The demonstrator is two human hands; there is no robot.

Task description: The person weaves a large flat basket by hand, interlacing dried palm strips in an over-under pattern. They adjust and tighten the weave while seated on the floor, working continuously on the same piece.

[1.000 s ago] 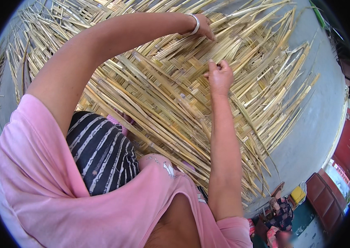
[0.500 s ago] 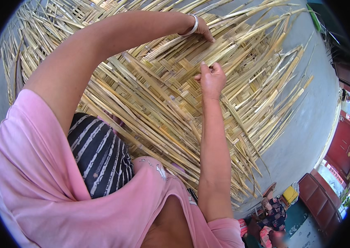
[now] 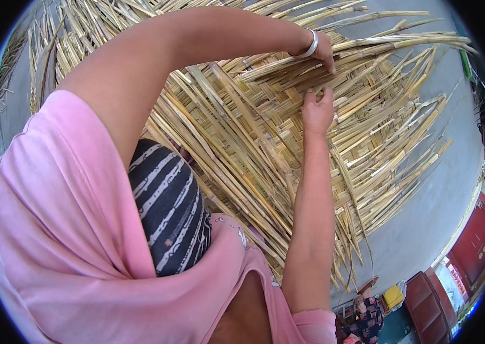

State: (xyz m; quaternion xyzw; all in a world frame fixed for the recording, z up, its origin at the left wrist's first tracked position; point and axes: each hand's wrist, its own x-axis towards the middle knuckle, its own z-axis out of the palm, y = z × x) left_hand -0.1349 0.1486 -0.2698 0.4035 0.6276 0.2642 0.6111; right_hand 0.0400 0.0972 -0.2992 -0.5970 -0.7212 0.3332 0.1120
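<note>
Risks, by my judgement: a strip splitting if bent sharply; the weave gaping if loose strips (image 3: 414, 42) toward two o'clock spring back. My left hand (image 3: 325, 54), one o'clock: fingers bent down onto strips, grip uncertain. My right hand (image 3: 318, 112), nearer two: part-curled, thumb and forefinger raised; I cannot tell its hold. Woven mat (image 3: 285, 120), ten round to four: straw-yellow, brown-streaked, zigzag centre, ragged fringe.

A hand could pass over the smooth grey floor (image 3: 437, 195) right of the straw-coloured woven mat (image 3: 286, 117). Long, yellowish stalks (image 3: 219, 149) bar its near side; the bare left arm (image 3: 225, 31) overhangs it.
</note>
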